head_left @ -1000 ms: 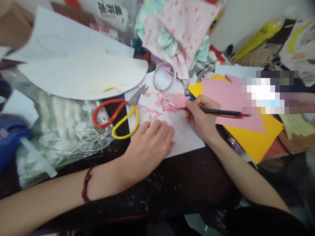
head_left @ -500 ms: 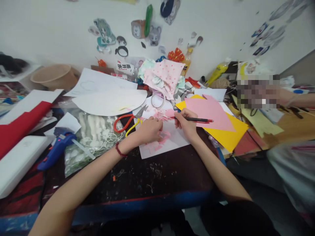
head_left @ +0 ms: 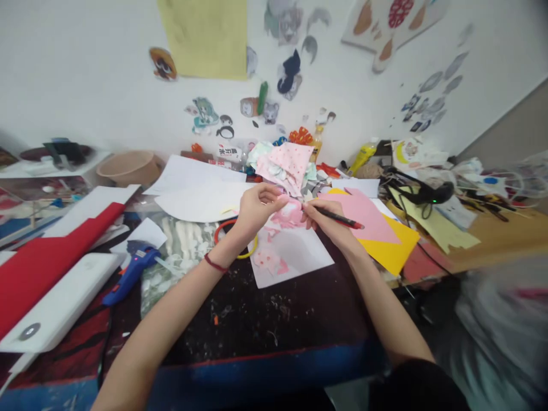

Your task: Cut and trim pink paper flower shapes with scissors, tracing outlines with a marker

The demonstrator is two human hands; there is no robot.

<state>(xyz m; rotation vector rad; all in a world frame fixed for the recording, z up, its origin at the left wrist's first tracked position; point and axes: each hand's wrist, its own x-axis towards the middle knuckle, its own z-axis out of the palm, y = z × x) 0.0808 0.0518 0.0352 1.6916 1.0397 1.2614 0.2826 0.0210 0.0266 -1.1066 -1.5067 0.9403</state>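
My left hand (head_left: 256,212) is raised over the white sheet (head_left: 306,260), its thumb and fingers pinching a pink paper piece (head_left: 291,212). Opposite it, my right hand (head_left: 327,221) grips a black pen with a red end (head_left: 346,220); its fingertips are close to the pink piece, and the pen's tip is hard to make out. Small pink cutouts (head_left: 266,260) lie on the white sheet below. Partly hidden behind my left wrist are scissors with one red and one yellow handle (head_left: 217,234).
Left of my arm lie a blue glue gun (head_left: 135,273), a white device (head_left: 62,302) and red sheets (head_left: 55,251). A plastic bag (head_left: 154,285) sits beside the scissors. Pink paper (head_left: 363,211) and yellow paper (head_left: 400,248) lie right. Spotted pink fabric (head_left: 291,160) is heaped behind.
My left hand has lifted off the sheet with a pink piece in its fingers. My right hand still holds the pen. The view tilts up, and the other person's hand at right has gone.
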